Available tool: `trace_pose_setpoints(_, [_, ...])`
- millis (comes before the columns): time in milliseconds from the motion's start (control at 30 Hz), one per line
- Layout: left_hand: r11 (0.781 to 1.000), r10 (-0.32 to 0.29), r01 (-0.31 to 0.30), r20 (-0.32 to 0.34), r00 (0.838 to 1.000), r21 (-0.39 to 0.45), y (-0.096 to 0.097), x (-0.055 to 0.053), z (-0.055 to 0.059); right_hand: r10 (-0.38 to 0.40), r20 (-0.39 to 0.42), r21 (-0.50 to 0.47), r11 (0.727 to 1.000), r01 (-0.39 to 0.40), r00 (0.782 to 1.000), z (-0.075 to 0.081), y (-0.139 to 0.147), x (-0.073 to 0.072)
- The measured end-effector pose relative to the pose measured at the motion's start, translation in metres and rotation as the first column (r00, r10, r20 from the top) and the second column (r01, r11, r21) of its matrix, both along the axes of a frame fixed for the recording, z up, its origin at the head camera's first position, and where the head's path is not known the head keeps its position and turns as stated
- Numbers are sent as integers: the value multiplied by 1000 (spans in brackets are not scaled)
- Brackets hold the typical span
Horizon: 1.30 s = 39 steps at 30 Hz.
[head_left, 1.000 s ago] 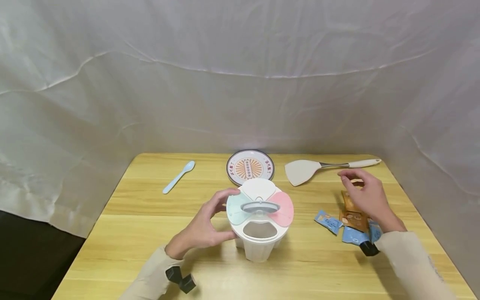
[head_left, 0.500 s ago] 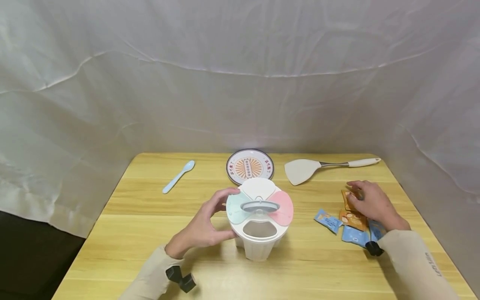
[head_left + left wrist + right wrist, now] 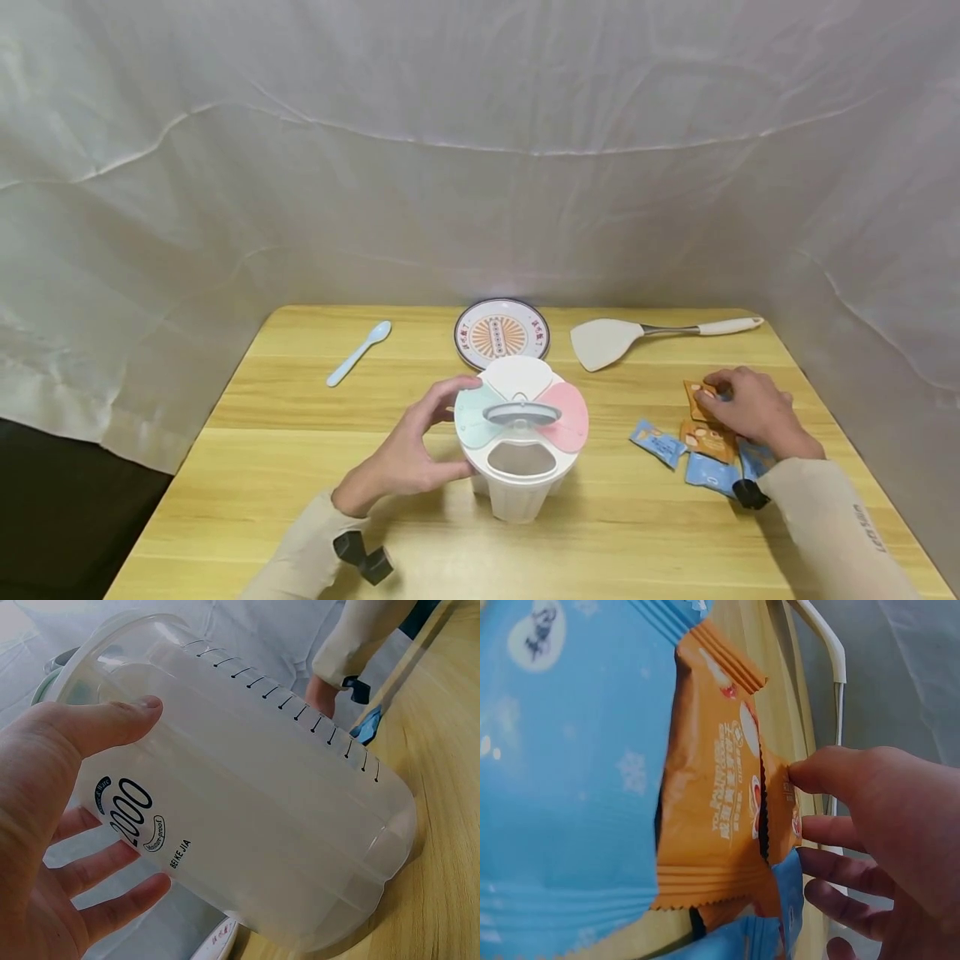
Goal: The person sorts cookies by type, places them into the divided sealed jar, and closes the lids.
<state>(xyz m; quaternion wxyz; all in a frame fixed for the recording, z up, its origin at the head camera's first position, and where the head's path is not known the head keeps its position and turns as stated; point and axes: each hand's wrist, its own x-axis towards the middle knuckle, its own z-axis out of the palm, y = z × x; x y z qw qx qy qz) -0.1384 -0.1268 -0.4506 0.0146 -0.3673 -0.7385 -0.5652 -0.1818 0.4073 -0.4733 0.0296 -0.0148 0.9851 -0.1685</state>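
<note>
On the wooden table stands a translucent storage canister (image 3: 517, 500) with a lid (image 3: 517, 379) of white, mint and pink segments, a raised handle and one opening. My left hand (image 3: 408, 446) holds its upper left side; in the left wrist view the thumb lies across the wall, under which "2000" is printed. Over the packets at the right is my right hand (image 3: 753, 408), thumb and fingertips pinching the farthest orange snack packet (image 3: 781, 802). Nearer lie another orange packet (image 3: 708, 440) and several blue packets (image 3: 657, 443), one partly under the right wrist.
Behind the canister lies a round patterned plate (image 3: 501, 333). A white spatula (image 3: 607, 342) with a metal shaft is at the back right. At the back left is a light blue spoon (image 3: 358, 354). Grey cloth (image 3: 480, 208) encloses the table's back and sides.
My right hand has come down and nearer onto the far orange packet, its fingers drawing in on it. The left hand and canister have stayed in place.
</note>
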Motion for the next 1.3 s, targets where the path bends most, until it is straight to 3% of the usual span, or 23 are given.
trace_pose_setpoints(433, [1000,4,-4,3,1000,-3,0,1,0,-56,15,-117,991,57,998,4,-8,0])
trace_pose_setpoints(733, [1000,6,-6,0,1000,-7,1,1,0,-114,-11,-261,959,108,993,6,-16,0])
trace_pose_setpoints(1000, [1000,8,-8,-3,1000,-12,-1,1,-2,-116,-48,-359,929,92,992,9,-20,3])
trace_pose_setpoints(1300, [1000,5,-4,7,1000,-11,-1,1,-1,-110,-96,-408,911,62,989,25,-32,14])
